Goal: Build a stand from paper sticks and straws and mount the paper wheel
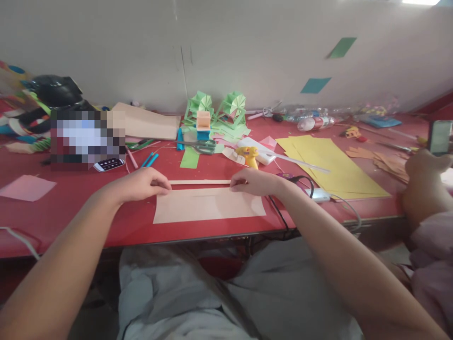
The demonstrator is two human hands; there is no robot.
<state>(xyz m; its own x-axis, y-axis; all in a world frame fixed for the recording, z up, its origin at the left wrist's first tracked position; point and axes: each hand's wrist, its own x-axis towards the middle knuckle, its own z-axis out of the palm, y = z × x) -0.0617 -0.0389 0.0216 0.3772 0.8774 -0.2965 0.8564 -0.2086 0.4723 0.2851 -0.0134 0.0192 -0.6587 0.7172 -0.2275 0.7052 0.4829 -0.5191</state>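
A pale peach sheet of paper [210, 207] lies on the red table just in front of me, its long sides running left to right. My left hand [143, 182] is closed at its far left corner, fingertips pinched on the paper. At the far edge toward the right, my right hand [253, 182] holds the paper between thumb and curled fingers. Between the hands runs a narrow pale strip [200, 182] along the far edge; whether it is folded up from the sheet or separate, I cannot tell. The fingertips are partly hidden.
Beyond my hands are a yellow glue gun [250, 155], scissors [201, 145] and green folded-paper models [233, 106]. Yellow sheets [336, 165] and a white power strip [318, 194] lie to the right. Another person's arm [423, 184] rests at the far right, near a phone [440, 137].
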